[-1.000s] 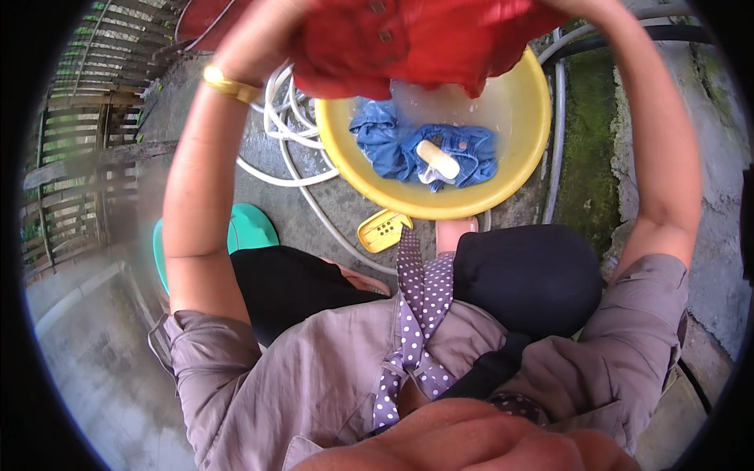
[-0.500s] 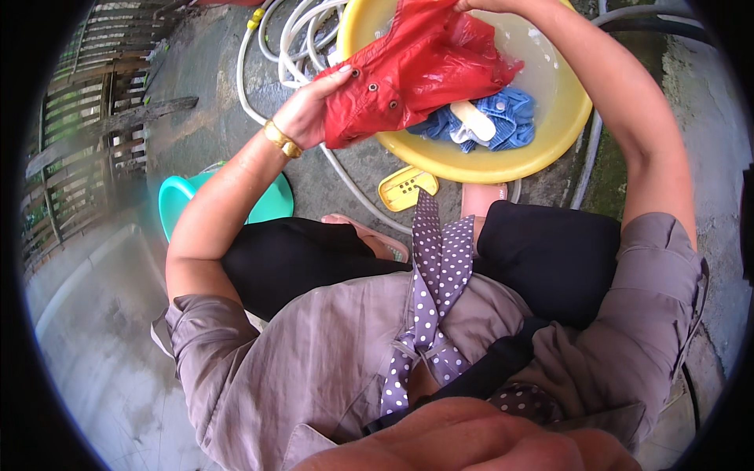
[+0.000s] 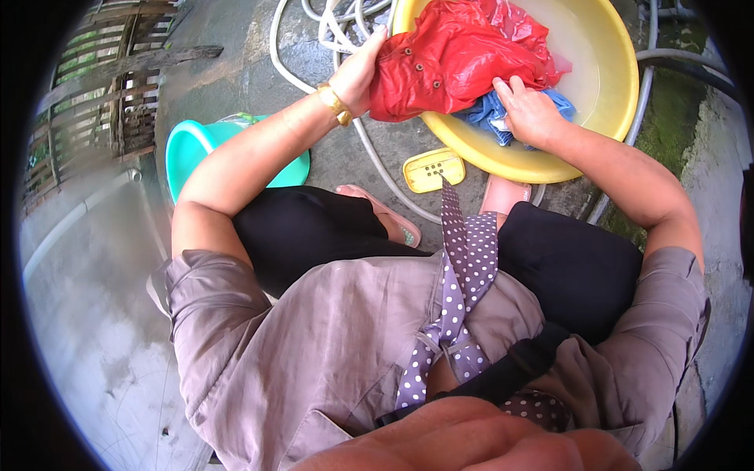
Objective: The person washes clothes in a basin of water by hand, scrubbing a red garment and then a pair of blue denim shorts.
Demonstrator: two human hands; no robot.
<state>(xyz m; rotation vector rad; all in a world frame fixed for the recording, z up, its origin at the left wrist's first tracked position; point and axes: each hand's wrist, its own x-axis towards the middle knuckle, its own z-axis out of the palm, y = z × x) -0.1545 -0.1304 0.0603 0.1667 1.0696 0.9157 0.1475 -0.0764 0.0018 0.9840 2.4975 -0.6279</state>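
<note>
The basin [image 3: 526,169] is standing far, right of centre. Denim [image 3: 483,112] is lying in its near part, the garment [image 3: 463,67] partly covering it and overhanging the left rim. The dish [image 3: 434,179] is resting on the floor [image 3: 334,161] at the basin's near side. The hose [image 3: 273,43] is looping left of the basin, the tub [image 3: 184,153] sitting nearer and farther left, the fence [image 3: 119,94] standing far left.

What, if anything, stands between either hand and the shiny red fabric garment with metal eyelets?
Nothing visible: the left hand holds the red garment; the right hand is at its lower edge, partly hiding blue denim cloth in the round yellow plastic basin.
</note>
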